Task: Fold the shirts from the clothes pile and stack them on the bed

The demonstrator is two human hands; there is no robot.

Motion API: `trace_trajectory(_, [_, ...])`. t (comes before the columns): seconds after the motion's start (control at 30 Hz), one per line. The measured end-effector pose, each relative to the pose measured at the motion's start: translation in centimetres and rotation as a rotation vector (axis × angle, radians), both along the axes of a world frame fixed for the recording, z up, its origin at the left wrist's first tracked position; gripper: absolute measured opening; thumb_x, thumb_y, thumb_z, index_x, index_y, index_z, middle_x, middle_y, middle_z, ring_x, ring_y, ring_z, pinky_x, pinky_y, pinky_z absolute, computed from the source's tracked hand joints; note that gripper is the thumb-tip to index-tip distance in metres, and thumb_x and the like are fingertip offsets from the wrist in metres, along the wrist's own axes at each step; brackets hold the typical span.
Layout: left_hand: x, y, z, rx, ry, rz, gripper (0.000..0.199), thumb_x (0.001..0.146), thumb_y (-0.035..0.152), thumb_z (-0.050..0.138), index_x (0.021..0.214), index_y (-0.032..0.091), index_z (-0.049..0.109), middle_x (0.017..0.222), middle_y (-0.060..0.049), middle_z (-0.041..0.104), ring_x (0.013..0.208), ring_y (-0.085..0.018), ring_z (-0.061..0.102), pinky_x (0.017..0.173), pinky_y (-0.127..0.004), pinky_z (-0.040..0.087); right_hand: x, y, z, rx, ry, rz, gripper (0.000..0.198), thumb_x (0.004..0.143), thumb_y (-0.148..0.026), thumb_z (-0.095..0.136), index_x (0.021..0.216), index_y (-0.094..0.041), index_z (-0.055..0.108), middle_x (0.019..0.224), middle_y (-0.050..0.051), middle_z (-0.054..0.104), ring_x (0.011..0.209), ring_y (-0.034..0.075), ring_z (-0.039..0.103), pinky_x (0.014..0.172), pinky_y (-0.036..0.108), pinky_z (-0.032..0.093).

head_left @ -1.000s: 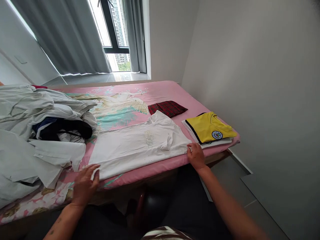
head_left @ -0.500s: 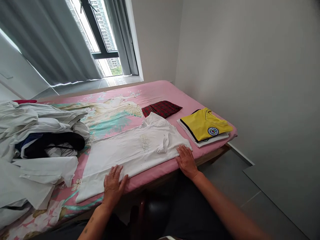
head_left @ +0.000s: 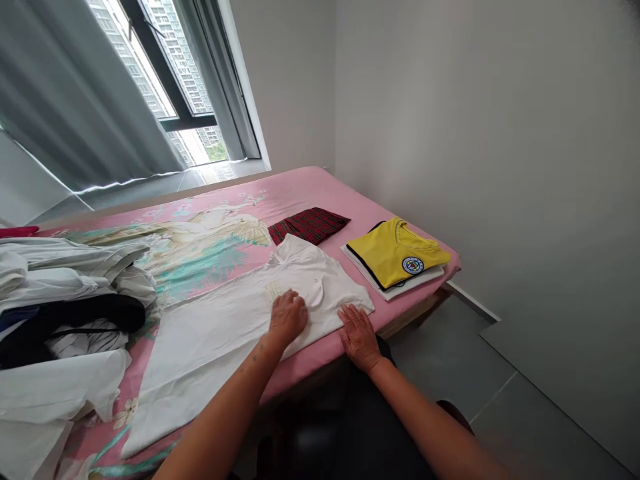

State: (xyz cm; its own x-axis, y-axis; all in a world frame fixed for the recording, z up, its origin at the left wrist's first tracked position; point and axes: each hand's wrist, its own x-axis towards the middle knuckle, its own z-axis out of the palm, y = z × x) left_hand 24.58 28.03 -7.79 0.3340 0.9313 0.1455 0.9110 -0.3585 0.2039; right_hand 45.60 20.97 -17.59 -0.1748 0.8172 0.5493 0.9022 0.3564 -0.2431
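Note:
A white T-shirt (head_left: 210,340) with a small print on its chest lies spread along the near edge of the bed, its lower end toward the left. My right hand (head_left: 359,337) rests flat on its near shoulder edge, fingers stretched out. Over the chest, beside the print and the turned-in sleeve (head_left: 316,293), is my left hand (head_left: 289,317). Its fingers are bent downward and slightly blurred, and their tips are hidden, so whether they pinch any cloth cannot be made out.
A folded yellow shirt (head_left: 400,250) with a round badge tops a white folded garment at the bed's right corner. Red plaid cloth (head_left: 310,225) lies behind the T-shirt. A heap of mostly white clothes (head_left: 65,287) covers the left side. The pink bed's edge (head_left: 320,357) runs before me.
My left hand has moved from the shirt's near edge up and right onto its chest. My right hand stays at the shoulder edge. The view has shifted slightly right.

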Motion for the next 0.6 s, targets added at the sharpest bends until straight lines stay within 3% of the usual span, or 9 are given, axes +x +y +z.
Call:
trace_trajectory(0.1, [-2.0,1.8,0.1,-0.128,-0.046,0.299,0.019,0.081,0.025,0.045,0.085,0.020,0.062,0.100,-0.009,0.062,0.103,-0.025,0.055,0.085,-0.039,0.043,-0.1,0.0,0.1,-0.004,0.006,-0.011,0.043,0.090,-0.024,0.039,0.132,-0.014,0.046,0.141,0.007,0.041,0.136,0.022,0.027,0.112,0.045,0.020])
trace_trajectory(0.17, [-2.8,2.1,0.1,-0.159,-0.047,0.369,0.020,0.082,0.026,0.043,0.086,0.021,0.062,0.100,-0.008,0.062,0.099,-0.025,0.056,0.081,-0.037,0.044,-0.2,0.0,0.0,-0.003,0.018,-0.008,0.043,0.090,-0.024,0.039,0.131,-0.014,0.046,0.141,0.007,0.041,0.136,0.022,0.027,0.112,0.045,0.019])
trace_trajectory(0.23, [-2.4,1.8,0.2,-0.150,-0.056,0.357,0.024,0.085,0.032,0.041,0.092,0.022,0.062,0.103,-0.007,0.062,0.101,-0.023,0.056,0.083,-0.036,0.043,-0.2,0.0,-0.1,0.003,0.031,-0.004,0.043,0.090,-0.024,0.038,0.131,-0.014,0.046,0.141,0.008,0.042,0.135,0.022,0.027,0.112,0.045,0.019])
trace_trajectory(0.4, [1.6,1.7,0.3,-0.084,-0.027,0.144,0.044,0.079,0.050,0.053,0.112,0.022,0.056,0.115,-0.009,0.059,0.109,-0.025,0.052,0.092,-0.037,0.037,0.0,0.1,0.0,0.002,0.033,-0.010,0.043,0.091,-0.025,0.038,0.131,-0.014,0.046,0.140,0.009,0.043,0.136,0.022,0.026,0.112,0.045,0.020])
trace_trajectory(0.5, [3.1,3.0,0.3,-0.240,0.026,0.250,0.049,0.075,0.050,0.055,0.113,0.019,0.054,0.112,-0.013,0.060,0.106,-0.029,0.054,0.086,-0.038,0.039,0.1,0.2,0.3,-0.009,0.024,0.003,0.044,0.090,-0.026,0.039,0.131,-0.014,0.046,0.140,0.009,0.042,0.136,0.022,0.025,0.112,0.045,0.020])
trace_trajectory(0.6, [3.3,4.7,0.5,-0.420,0.019,0.261,0.031,0.076,0.043,0.051,0.095,0.020,0.059,0.096,-0.009,0.066,0.094,-0.027,0.059,0.075,-0.034,0.041,0.1,0.3,0.6,-0.016,0.021,-0.014,0.045,0.089,-0.026,0.040,0.133,-0.014,0.045,0.141,0.008,0.041,0.137,0.022,0.024,0.113,0.045,0.019])
